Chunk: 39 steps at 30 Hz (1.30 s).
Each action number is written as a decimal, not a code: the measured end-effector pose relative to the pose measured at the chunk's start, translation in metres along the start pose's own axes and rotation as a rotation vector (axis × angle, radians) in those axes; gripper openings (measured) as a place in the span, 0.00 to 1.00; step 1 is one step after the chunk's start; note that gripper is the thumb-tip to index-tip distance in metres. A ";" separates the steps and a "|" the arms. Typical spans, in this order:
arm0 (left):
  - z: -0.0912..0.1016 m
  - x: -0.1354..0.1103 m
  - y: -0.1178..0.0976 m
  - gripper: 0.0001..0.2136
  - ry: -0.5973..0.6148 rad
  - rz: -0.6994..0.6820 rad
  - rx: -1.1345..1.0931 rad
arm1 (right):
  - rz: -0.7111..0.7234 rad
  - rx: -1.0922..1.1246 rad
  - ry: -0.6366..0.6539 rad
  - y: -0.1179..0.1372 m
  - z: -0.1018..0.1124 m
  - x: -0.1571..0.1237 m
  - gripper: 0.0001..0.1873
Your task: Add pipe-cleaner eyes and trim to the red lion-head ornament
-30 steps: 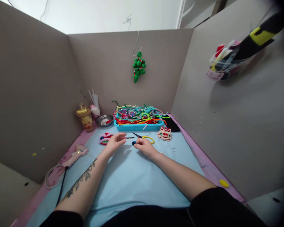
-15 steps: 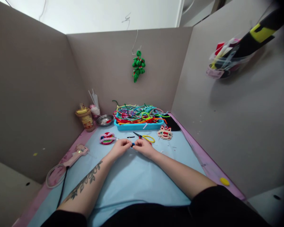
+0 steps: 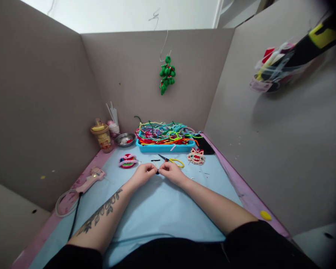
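My left hand [image 3: 146,173] and my right hand [image 3: 170,172] meet over the blue cloth, both with fingers pinched. Between the fingertips is a short dark blue pipe cleaner piece [image 3: 157,172], mostly hidden by the fingers. Just beyond my hands lie yellow-handled scissors [image 3: 177,163], blades part open, and a short black strip [image 3: 155,160]. A round, multicoloured pipe cleaner piece with a pink band [image 3: 128,161] lies to the left. On the right is a cream and red pipe cleaner face [image 3: 196,157].
A blue tray [image 3: 165,148] heaped with pipe cleaners stands at the back. A metal bowl [image 3: 125,140], a lidded cup [image 3: 103,139] and a pink glue gun [image 3: 92,180] with its cord are on the left. Grey panels [image 3: 156,104] enclose three sides; a tool holder [image 3: 274,74] hangs at right.
The view has shifted slightly. My fingers have turned a little around the blue piece, and less of it shows between them. Both hands stay close together.
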<state>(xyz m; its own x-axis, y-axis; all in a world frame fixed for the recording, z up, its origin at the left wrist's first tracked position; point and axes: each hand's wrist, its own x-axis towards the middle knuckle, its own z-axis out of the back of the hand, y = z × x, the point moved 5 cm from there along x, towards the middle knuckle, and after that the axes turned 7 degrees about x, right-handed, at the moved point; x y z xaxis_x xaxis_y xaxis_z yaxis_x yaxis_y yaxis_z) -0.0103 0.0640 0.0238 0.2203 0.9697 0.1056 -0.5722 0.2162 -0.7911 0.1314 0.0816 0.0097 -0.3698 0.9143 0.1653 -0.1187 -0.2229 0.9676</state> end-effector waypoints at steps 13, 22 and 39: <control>-0.005 -0.003 0.003 0.16 0.000 0.122 -0.135 | -0.124 0.414 -0.111 -0.009 -0.004 0.001 0.10; -0.001 -0.003 0.005 0.12 0.073 0.081 -0.065 | -0.163 0.326 0.038 -0.001 -0.001 -0.003 0.12; 0.009 -0.012 -0.018 0.12 -0.236 -0.474 0.249 | -0.149 0.487 0.022 0.004 -0.012 -0.004 0.12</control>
<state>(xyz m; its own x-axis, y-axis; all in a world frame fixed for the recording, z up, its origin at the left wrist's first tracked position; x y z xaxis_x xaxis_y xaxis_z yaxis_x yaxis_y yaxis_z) -0.0100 0.0492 0.0427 0.3322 0.7536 0.5672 -0.6290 0.6252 -0.4621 0.1207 0.0730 0.0111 -0.4018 0.9155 0.0202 0.2701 0.0974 0.9579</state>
